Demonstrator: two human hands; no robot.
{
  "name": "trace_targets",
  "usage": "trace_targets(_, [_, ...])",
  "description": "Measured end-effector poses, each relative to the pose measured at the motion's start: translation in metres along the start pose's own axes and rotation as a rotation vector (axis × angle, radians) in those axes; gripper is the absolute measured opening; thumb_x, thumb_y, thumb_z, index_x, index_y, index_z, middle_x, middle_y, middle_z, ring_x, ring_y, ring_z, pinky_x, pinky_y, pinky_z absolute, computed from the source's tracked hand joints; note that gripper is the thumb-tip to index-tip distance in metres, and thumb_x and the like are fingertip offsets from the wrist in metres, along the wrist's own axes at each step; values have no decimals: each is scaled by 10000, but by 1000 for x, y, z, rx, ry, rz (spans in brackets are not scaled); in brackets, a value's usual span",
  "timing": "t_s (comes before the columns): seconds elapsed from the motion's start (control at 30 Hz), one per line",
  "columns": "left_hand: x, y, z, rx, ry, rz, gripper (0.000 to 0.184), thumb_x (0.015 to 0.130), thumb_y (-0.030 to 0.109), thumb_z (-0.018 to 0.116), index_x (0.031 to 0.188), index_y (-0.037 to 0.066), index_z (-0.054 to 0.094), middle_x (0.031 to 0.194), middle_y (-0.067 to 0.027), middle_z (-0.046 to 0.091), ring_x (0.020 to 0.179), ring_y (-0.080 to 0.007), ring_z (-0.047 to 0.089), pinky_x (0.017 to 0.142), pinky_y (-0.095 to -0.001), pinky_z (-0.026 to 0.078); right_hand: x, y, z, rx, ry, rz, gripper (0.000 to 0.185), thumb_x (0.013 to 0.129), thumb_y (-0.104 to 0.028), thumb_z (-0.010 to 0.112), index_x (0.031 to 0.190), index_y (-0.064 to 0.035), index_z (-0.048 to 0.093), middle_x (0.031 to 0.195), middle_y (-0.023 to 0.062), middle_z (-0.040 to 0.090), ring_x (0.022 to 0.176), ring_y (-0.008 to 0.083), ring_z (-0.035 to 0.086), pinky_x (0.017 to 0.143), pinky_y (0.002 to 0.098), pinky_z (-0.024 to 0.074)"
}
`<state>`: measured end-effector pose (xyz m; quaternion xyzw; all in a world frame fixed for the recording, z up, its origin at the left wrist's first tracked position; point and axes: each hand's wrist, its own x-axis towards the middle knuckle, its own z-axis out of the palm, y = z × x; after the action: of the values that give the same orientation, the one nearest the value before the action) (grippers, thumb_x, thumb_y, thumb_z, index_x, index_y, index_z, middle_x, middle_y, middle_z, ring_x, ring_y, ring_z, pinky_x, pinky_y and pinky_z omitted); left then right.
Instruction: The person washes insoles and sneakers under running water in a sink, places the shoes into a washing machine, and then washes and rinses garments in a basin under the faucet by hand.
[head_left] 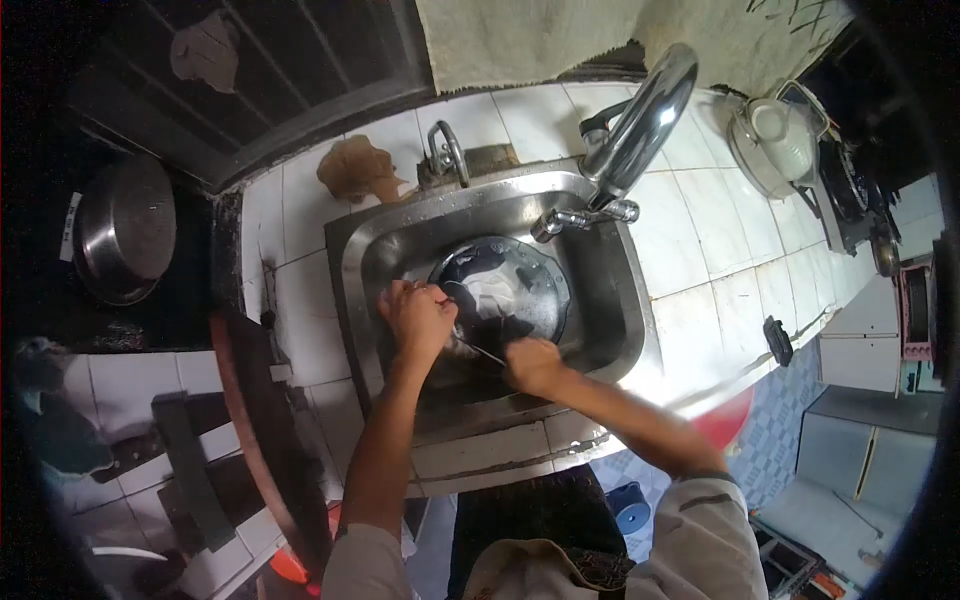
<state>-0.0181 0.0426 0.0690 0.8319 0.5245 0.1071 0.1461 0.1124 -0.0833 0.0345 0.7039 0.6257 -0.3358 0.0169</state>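
Note:
My right hand (536, 368) is closed around one end of a thin metal utensil (484, 352) over the front of the sink. The utensil slants toward my left hand (418, 315), whose fingers are curled at the sink's left side. What the left fingers grip is hidden, and so is the utensil's far end. Just beyond both hands, a round, see-through dish with a scalloped rim (552, 290) lies in the steel sink (610, 320). Dark pieces (474, 264) and whitish liquid show in the dish.
A large chrome faucet (645, 120) leans over the sink's back right, with a small tap (448, 155) at back left. A brown cloth (355, 168) lies on the tiled counter. Stacked dishes (780, 140) stand at right; a metal pot (128, 230) is at far left.

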Motion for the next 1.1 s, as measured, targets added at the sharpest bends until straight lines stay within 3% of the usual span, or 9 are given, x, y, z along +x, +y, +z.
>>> trace_targets(0.07, [1,10,-20,-49,52,38,98,612,182,631,669,103,632,789,-62,595,930,-247,471,918,-468,252,-29,16,-16,29,21,1,184,698,-186,566,786,-35,623,830,166,607,873,301,573,795,373,432])
trace_targets(0.13, [3,19,-40,-95,101,82,92,615,182,626,651,97,622,774,-62,595,909,-244,481,907,-467,260,-55,32,-26,48,48,-101,151,708,-195,546,773,-71,602,746,132,606,735,296,590,691,398,452])
trace_targets(0.33, [3,44,-107,-130,239,184,101,590,169,644,623,86,598,735,-51,594,855,-238,502,891,-441,278,-107,53,-49,318,148,-66,153,677,-177,589,747,-42,606,620,106,596,624,260,594,595,354,460])
trace_targets(0.47, [1,62,-148,-54,375,252,81,578,155,645,614,103,595,718,-38,582,851,-225,502,873,-412,284,-116,52,-58,441,182,-79,148,675,-160,590,754,-37,615,615,107,601,612,238,602,601,336,463])
trace_targets(0.53, [2,66,-163,-55,448,261,70,578,151,641,610,111,593,707,-32,575,846,-219,502,866,-404,285,-116,47,-62,426,169,30,171,644,-148,575,778,-67,641,731,158,608,746,316,592,684,382,471])
trace_targets(0.6, [7,70,-178,3,536,283,52,584,155,624,600,122,586,683,-13,557,840,-208,497,858,-388,282,-117,43,-70,425,173,61,166,645,-155,584,774,-65,640,737,158,609,753,317,593,688,381,472])
trace_targets(0.97, [13,131,-269,-8,698,368,66,597,152,599,564,98,581,658,-9,564,833,-200,497,860,-384,261,-109,66,-53,373,181,187,211,672,-258,629,750,-62,640,761,164,614,779,315,594,708,383,476])
trace_targets(1.03, [14,137,-278,-10,709,377,67,594,149,604,559,94,585,653,-8,568,835,-200,497,854,-385,262,-112,60,-55,351,260,133,194,675,-219,620,701,-26,614,586,112,598,634,246,609,614,344,470])
trace_targets(1.1, [12,143,-284,7,705,354,70,585,144,613,545,93,589,638,-7,572,833,-199,500,845,-383,265,-111,55,-61,386,247,124,195,679,-213,619,700,-19,611,570,111,590,606,238,604,599,339,466])
